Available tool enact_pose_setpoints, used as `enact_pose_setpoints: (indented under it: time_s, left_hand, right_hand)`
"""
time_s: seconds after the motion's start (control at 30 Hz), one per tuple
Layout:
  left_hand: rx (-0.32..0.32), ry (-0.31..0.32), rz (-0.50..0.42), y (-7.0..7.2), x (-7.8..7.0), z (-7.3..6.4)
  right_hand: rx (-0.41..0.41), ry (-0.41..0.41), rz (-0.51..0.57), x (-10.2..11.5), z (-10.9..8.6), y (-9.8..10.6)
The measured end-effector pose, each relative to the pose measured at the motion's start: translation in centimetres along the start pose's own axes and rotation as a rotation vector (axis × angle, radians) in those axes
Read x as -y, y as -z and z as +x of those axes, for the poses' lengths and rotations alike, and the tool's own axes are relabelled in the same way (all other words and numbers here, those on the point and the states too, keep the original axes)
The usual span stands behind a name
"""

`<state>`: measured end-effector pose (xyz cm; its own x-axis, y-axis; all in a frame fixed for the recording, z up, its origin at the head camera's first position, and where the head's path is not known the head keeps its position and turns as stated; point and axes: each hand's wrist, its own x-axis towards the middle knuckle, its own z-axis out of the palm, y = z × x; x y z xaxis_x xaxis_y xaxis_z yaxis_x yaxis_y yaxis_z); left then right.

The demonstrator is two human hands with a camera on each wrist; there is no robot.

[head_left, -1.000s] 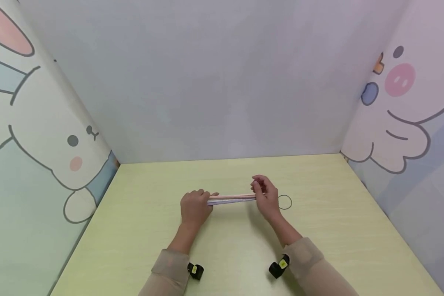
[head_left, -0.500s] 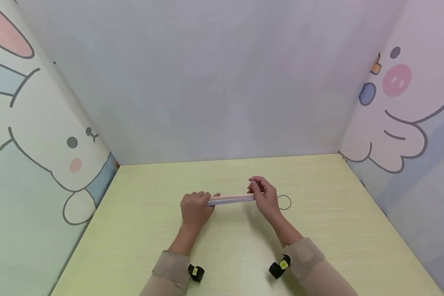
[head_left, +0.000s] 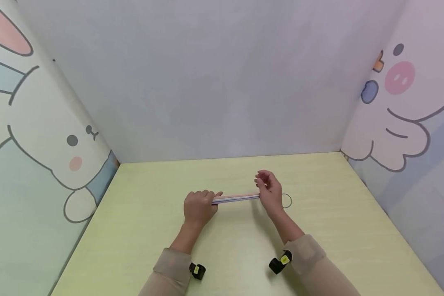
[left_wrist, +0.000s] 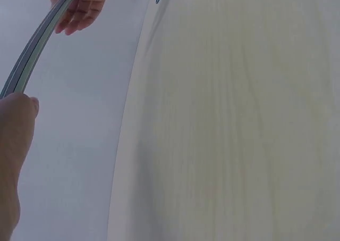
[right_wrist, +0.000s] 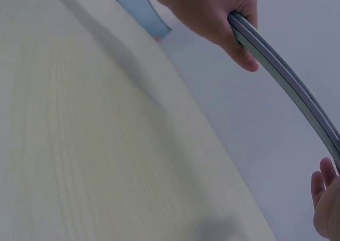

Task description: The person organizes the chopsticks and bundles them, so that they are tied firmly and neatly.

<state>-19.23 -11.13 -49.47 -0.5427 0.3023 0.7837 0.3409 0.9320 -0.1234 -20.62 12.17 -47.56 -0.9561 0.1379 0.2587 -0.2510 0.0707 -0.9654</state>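
My left hand (head_left: 200, 208) grips one end of a bundle of long slim pastel rods (head_left: 237, 198), pink, white and lavender; whether they are pencils or straws I cannot tell. They lie nearly level above the table. At their other end, my right hand (head_left: 271, 195) has the palm side against the rod tips, its fingers loosely bent and not closed round them. In the left wrist view the rods (left_wrist: 37, 47) run up to the right hand (left_wrist: 82, 9). The right wrist view has the left hand (right_wrist: 212, 12) wrapped round the rods (right_wrist: 289, 79).
A thin dark ring (head_left: 287, 200), like a hair tie or rubber band, lies on the pale wooden table (head_left: 151, 185) just right of my right wrist. A grey wall (head_left: 222, 82) rises behind, and cartoon-printed walls flank both sides.
The rods were fanned slightly apart a second ago and lie closer together now. Both hands have shifted a little to the right, and the right hand's fingers have loosened upward.
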Motion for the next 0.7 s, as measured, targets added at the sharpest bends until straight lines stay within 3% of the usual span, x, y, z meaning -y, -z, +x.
enact_pose_setpoints:
  time_s: [0.1,0.23,0.3,0.43,0.5,0.63,0.7]
  left_hand:
    - [0.023,0.037,0.009,0.1,0.0,0.1]
    - [0.106,0.082,0.024,0.2,0.2,0.4]
    - [0.100,0.048,0.019,0.4,0.2,0.6]
    - [0.018,-0.020,0.014,0.6,0.2,0.6]
    - [0.001,-0.007,0.020,0.7,0.3,0.6]
    - [0.042,0.041,0.020,0.7,0.2,0.4]
    - [0.048,0.025,0.009,0.7,0.2,0.2]
  right_hand:
    - [0.011,0.081,-0.076,-0.1,-0.2,-0.3]
    - [0.076,0.267,-0.167,-0.4,-0.3,-0.3]
    - [0.083,0.278,-0.124,-0.4,0.0,-0.1]
    - [0.063,0.205,-0.032,-0.4,0.4,0.2]
    - [0.081,0.231,-0.089,-0.5,0.2,0.2]
    - [0.153,0.352,-0.251,-0.6,-0.5,0.4]
    - [0.180,0.324,-0.233,-0.6,-0.6,0.7]
